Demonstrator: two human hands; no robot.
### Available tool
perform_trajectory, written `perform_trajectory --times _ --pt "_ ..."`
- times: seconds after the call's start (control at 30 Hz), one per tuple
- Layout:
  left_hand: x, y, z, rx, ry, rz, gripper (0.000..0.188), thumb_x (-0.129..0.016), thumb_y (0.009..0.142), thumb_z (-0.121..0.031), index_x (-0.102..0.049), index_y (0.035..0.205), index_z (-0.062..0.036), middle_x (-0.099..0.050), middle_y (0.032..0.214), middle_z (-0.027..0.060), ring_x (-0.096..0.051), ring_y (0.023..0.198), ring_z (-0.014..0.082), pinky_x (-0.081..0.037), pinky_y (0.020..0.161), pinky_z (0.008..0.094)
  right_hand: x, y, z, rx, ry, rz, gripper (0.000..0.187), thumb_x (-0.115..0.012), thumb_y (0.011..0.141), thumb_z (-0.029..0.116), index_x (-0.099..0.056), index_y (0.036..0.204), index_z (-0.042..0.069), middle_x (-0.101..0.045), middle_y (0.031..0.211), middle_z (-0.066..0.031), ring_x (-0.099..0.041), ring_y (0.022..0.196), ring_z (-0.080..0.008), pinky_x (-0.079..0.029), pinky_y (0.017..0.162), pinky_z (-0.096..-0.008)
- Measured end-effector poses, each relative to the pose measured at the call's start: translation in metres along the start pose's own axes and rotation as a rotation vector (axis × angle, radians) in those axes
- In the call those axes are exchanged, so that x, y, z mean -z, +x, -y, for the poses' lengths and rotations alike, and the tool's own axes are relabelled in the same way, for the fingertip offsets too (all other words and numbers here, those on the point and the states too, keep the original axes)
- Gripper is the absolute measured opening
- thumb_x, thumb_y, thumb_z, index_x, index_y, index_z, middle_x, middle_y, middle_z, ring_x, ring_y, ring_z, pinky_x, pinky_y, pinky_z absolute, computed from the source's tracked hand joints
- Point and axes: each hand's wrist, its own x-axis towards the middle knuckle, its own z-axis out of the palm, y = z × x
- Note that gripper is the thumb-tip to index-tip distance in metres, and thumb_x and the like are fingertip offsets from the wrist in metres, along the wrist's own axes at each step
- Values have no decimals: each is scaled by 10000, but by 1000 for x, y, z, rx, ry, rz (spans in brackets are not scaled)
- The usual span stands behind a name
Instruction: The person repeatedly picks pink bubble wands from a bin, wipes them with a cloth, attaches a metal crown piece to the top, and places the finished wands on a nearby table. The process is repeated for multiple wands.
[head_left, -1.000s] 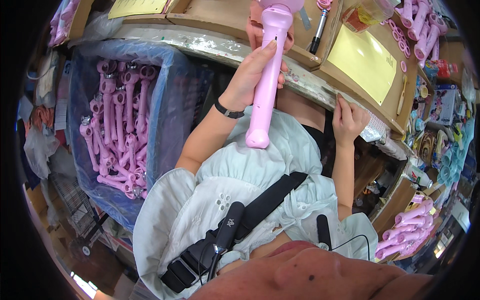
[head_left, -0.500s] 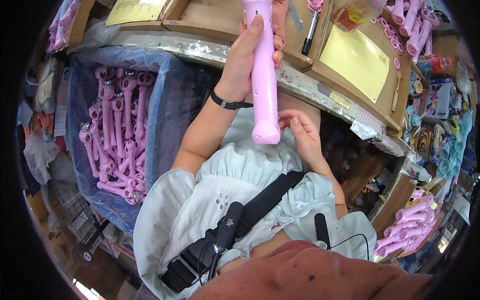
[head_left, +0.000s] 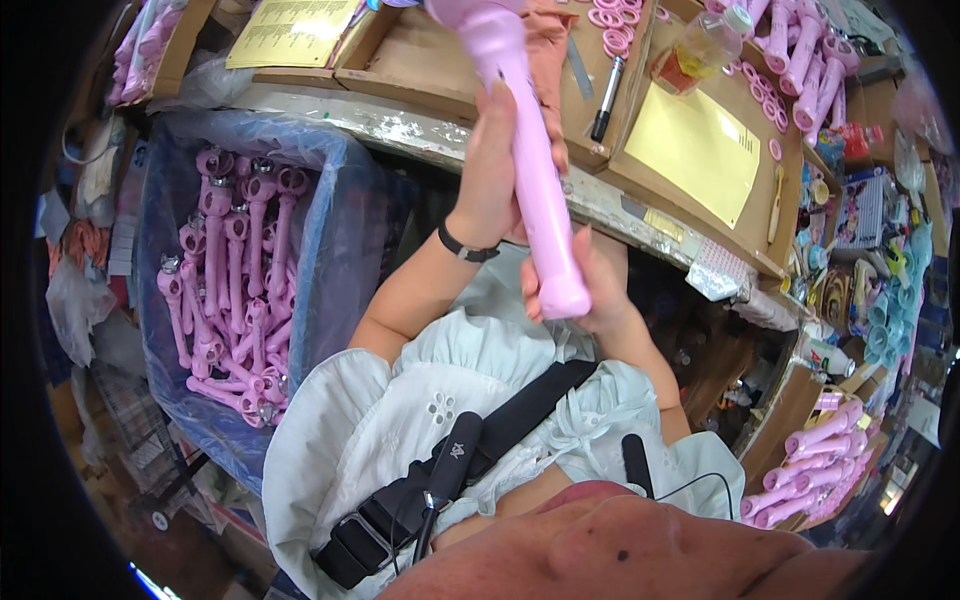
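A long pink plastic handle (head_left: 530,170) stands upright over the near edge of the workbench (head_left: 420,125). The left hand (head_left: 495,165) wraps its shaft; the right hand (head_left: 590,290) cups its rounded base. Many like handles fill the blue-lined bin (head_left: 240,270) at left, apparently awaiting handling.

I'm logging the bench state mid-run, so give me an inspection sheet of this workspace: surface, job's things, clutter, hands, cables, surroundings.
Surface: workbench topped with shallow cardboard trays, its front edge worn.
Job's things: long pink plastic handle, held upright above the lap.
Clutter: yellow sheets, black marker, small bottle of yellow liquid, pink rings.
Hands: left hand wrapped round the handle's middle; right hand cupping its lower end.
Cables: thin black cable on the lap, beside a black strap.
Surroundings: blue-lined bin of pink handles on the left; more pink handles in a box lower right.
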Motion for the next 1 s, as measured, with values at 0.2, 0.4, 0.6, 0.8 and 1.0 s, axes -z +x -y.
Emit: perform_trajectory --times 0.2,0.4,0.6,0.8,1.0 --pt "-8 4 -14 -77 2 -65 442 -440 937 -462 -485 969 -23 -593 794 97 -597 683 161 -522 634 288 -37 -1 40 -27 330 116 630 -254 961 501 -350 1302 -20 -556 1110 -225 -637 908 -337 -573 683 -367" --pt "-5 5 -15 49 -76 -53 471 -438 924 -501 -516 953 -37 -593 808 75 -594 683 145 -508 611 269 -68 6 46 -37 415 11 666 -235 965 489 -242 1363 -46 -526 1140 -271 -616 954 -386 -592 663 -370" --pt "-1 6 -9 46 -63 -23 452 -442 927 -491 -516 956 -46 -588 811 72 -586 692 137 -504 625 265 -65 4 45 -15 432 6 644 -239 968 481 -291 1337 -44 -546 1124 -260 -632 916 -365 -593 654 -360" --pt "1 8 -10 -4 -105 -33 369 -457 938 -425 -485 1025 -67 -574 826 67 -577 710 140 -500 648 267 -50 3 37 -18 356 16 605 -233 975 468 -334 1316 -22 -562 1116 -230 -649 862 -303 -577 653 -353" --pt "15 8 -7 -78 -165 50 349 -490 915 -344 -439 1135 -78 -537 855 48 -565 767 165 -492 717 315 -23 -1 33 126 -210 43 658 -499 905 402 -269 1377 6 -517 1209 -187 -574 1042 -264 -485 854 -346"
